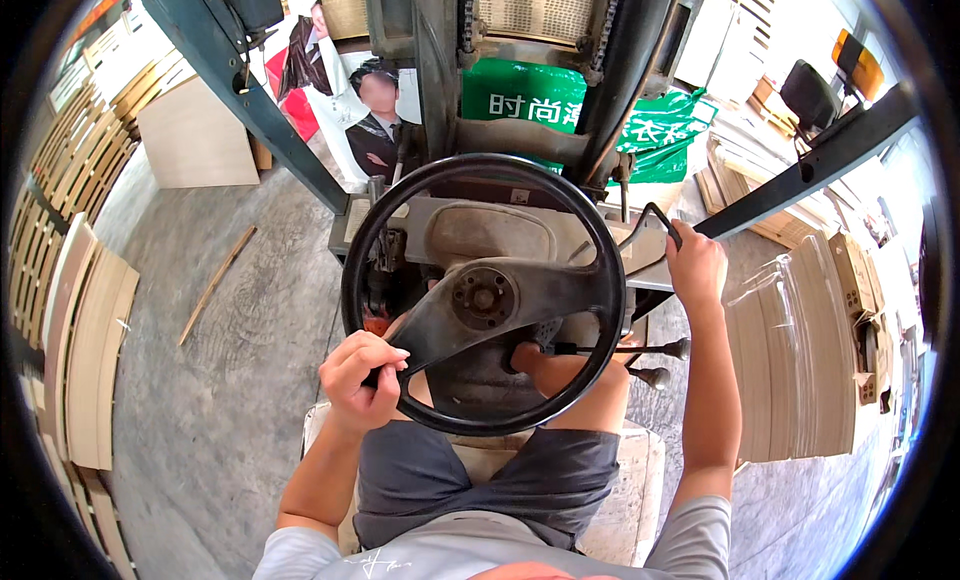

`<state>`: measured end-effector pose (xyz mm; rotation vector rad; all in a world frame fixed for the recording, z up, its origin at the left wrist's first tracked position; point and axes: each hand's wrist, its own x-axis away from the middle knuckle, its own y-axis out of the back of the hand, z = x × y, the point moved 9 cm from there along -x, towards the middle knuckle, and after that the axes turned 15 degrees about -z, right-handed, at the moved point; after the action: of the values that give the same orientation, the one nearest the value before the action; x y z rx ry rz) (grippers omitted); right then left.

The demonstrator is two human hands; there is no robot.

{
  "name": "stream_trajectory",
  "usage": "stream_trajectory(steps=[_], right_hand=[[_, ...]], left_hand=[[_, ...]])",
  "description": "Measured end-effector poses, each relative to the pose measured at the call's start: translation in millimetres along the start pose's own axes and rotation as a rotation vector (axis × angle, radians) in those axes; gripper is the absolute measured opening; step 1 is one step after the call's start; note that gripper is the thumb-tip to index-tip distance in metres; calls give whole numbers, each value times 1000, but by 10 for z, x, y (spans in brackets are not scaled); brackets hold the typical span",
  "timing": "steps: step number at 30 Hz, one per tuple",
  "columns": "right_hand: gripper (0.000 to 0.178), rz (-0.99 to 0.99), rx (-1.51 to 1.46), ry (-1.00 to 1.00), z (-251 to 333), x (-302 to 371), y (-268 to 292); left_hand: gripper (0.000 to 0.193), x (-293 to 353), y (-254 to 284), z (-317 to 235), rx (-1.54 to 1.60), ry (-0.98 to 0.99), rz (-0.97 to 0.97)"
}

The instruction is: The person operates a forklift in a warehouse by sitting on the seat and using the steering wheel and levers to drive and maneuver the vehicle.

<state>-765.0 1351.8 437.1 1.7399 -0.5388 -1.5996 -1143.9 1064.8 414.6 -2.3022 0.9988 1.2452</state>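
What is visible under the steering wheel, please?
Through openings in the steering wheel, a dusty panel and the person's bare right leg show. The hub and spokes cover what lies directly beneath them, so that cannot be seen.

A crinkled green sheet with white lettering (526,80) shows beyond the round black steering wheel (483,294), dark-grey cloth shorts (560,472) below it.

A forklift steering wheel (484,294) sits tilted, its face turned upward, with a round black rim (484,423) and broad, dusty dark spokes (565,292). The hub (484,298) stands uncovered, a nut at its centre and small holes around it. The left grip (362,380) curls at the rim's lower left. Just right of the wheel rises a bent, slim control lever (650,209), its black end inside the right grip (697,265).
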Motion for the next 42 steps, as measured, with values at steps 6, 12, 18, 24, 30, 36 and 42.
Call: stream_trajectory(steps=[6, 12, 18, 24, 30, 36, 42], right_hand=[[30, -1, -4, -6, -35, 19, -134], [28, -53, -10, 41, -26, 51, -339], [30, -66, -7, 45, -28, -115, -481], [29, -80, -35, 21, 13, -202, -615], [30, -62, -1, 15, 19, -277, -659], [31, -49, -14, 13, 41, -382, -772], [31, -68, -36, 19, 34, -431, -874]], left_hand=[[21, -113, -159, 91, -4, 10, 5], [19, -291, -355, 335, -17, 21, 24], [18, -532, -329, 654, -120, 21, -147], [19, -633, -387, 786, -110, -69, -136], [19, -691, -423, 836, -103, -64, -134], [18, -797, -498, 933, -117, -51, -135], [19, -828, -555, 1045, -121, -38, -122]])
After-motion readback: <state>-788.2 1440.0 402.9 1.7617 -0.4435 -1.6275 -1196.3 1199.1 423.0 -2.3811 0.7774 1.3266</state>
